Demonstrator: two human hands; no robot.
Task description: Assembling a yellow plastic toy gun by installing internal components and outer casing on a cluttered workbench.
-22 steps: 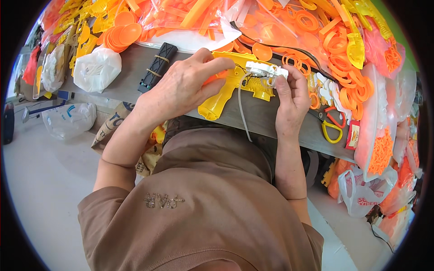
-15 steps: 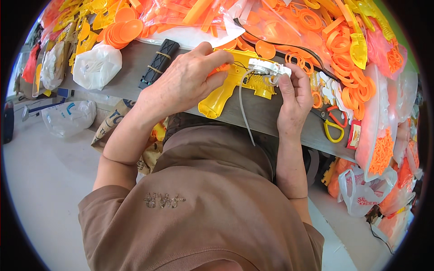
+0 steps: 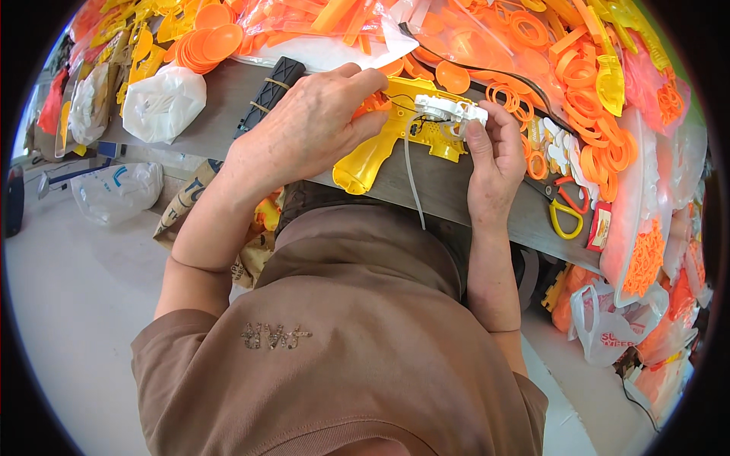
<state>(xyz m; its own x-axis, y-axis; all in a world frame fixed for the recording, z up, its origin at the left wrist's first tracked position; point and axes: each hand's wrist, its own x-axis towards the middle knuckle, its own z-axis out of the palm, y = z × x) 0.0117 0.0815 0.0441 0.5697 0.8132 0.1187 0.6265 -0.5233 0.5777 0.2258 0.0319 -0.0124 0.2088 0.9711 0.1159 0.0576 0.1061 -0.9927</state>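
Note:
A yellow plastic shell half (image 3: 359,169), shaped like a toy gun with a handle, lies open side up at the table's front edge. My left hand (image 3: 315,118) is closed over its left end, pinching a small orange plastic piece (image 3: 372,105) between thumb and fingers. In my right hand (image 3: 496,156), thumb and fingers grip the right end of a white plastic mechanism (image 3: 439,109), held just over the shell. Thin dark wires run from it toward the orange piece. A pale flexible tube (image 3: 413,182) hangs from the mechanism past the table edge.
Orange and yellow plastic parts (image 3: 525,30) are heaped along the back. To the left are a black case (image 3: 275,87) with rubber bands and a white bag (image 3: 165,102). Scissors (image 3: 565,216), a small red packet (image 3: 600,226) and a bin of orange bits (image 3: 645,258) are at the right.
The white mechanism has shifted slightly left in my right hand's grip. My left hand has turned a little, and more of the orange piece shows between its fingers.

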